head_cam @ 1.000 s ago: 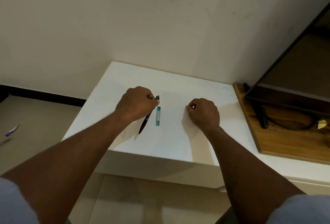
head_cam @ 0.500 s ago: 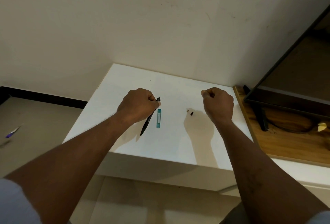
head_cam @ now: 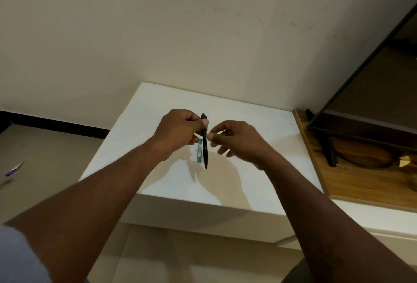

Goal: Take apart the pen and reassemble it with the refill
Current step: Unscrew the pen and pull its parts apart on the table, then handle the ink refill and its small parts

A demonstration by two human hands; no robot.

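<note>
Left hand: fingers closed around the upper part of the pen, thumb pressed on the barrel near the top.
Pen: black, held almost upright above the worktop, clicker end up, tip pointing down toward the near edge.
Right hand: just right of the pen, fingers loosely spread; thumb and forefinger tips reach the barrel at mid-length. Cannot tell whether they pinch it or only touch.
Refill packet: slim teal strip lying flat on the worktop, directly behind the pen's lower half, partly hidden by it.
Worktop: white, set against a cream wall.
Wooden board: abuts the worktop's right side; carries a dark-framed screen on a black stand.
Floor, far left: small purple-and-white object, blurred.
</note>
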